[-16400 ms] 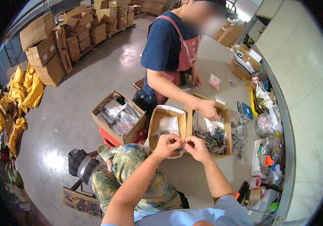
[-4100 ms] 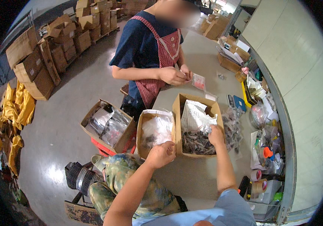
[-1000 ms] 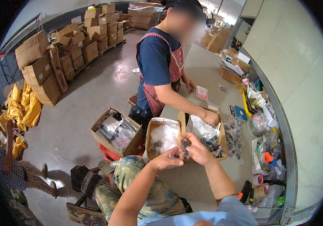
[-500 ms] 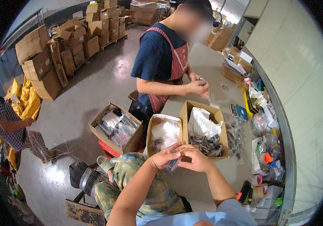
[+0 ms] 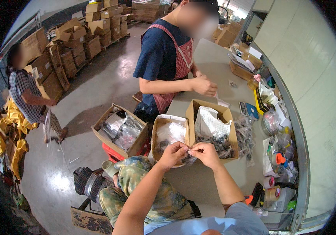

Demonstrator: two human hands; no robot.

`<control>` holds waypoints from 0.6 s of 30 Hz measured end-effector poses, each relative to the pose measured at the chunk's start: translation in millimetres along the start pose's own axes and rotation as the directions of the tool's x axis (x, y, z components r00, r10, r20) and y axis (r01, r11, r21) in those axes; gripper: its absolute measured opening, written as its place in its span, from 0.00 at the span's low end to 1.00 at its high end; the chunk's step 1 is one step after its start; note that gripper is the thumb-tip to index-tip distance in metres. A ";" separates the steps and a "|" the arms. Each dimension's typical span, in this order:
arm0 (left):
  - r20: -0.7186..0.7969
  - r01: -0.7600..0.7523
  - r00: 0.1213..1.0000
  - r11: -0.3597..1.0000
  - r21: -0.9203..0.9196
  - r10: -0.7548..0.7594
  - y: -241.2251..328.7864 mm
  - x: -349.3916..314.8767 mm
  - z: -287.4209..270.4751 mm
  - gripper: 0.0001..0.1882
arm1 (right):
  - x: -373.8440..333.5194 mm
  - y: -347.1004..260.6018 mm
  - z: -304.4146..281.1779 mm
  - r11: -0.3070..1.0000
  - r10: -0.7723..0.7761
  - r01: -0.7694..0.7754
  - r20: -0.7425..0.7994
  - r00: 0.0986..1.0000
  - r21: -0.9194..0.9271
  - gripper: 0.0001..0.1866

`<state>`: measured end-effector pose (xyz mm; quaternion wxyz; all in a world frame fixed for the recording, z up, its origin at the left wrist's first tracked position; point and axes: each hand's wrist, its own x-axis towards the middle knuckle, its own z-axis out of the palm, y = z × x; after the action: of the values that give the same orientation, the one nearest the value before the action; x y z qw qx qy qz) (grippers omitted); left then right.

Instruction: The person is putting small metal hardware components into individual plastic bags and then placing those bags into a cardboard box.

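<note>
My left hand [image 5: 173, 154] and my right hand [image 5: 206, 153] meet above the near edge of the boxes, fingertips pinched together. Between them is a small clear plastic bag [image 5: 189, 160], gripped along its upper edge; dark contents seem to show through. Just beyond my left hand stands a small carton [image 5: 154, 135] with clear bags and dark pieces inside. Past my right hand is a taller carton [image 5: 190, 124], holding many small dark parts and a crumpled white sack [image 5: 211, 123].
Across the table [image 5: 211, 62] a co-worker [image 5: 156, 58] in a checked apron handles a clear bag. Filled bags [image 5: 244, 135] lie right of the cartons. Tape rolls [image 5: 272, 193] and clutter line the wall. A carton [image 5: 137, 145] sits on a red stool [image 5: 111, 152]. Another person [image 5: 28, 94] stands left.
My fingers have shifted from cupping the bag to pinching its upper edge. The co-worker's hands have lifted and shifted. The person at left has straightened and moved right, with pale strips in hand.
</note>
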<state>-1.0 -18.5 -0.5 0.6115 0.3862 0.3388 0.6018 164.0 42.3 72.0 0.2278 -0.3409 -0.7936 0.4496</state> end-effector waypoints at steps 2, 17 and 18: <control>-0.061 0.012 0.998 1.000 0.019 -0.011 -2.1 0.7 0.8 0.08 | -0.4 5.4 2.1 0.999 0.044 -0.044 -0.020 0.999 -0.011 0.07; -0.168 -0.115 0.967 0.918 0.379 0.191 1.4 -0.5 8.1 0.07 | -5.2 16.4 9.5 0.987 -0.003 0.009 -0.040 0.999 0.162 0.09; -0.165 -0.133 0.966 0.929 0.344 0.199 0.9 0.3 8.2 0.07 | -5.5 15.8 10.6 0.978 -0.012 0.025 -0.065 0.998 0.207 0.09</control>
<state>5.8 -18.8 4.2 0.4481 0.4492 0.4595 0.6215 165.9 38.1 52.7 0.2916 -0.3218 -0.7378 0.5168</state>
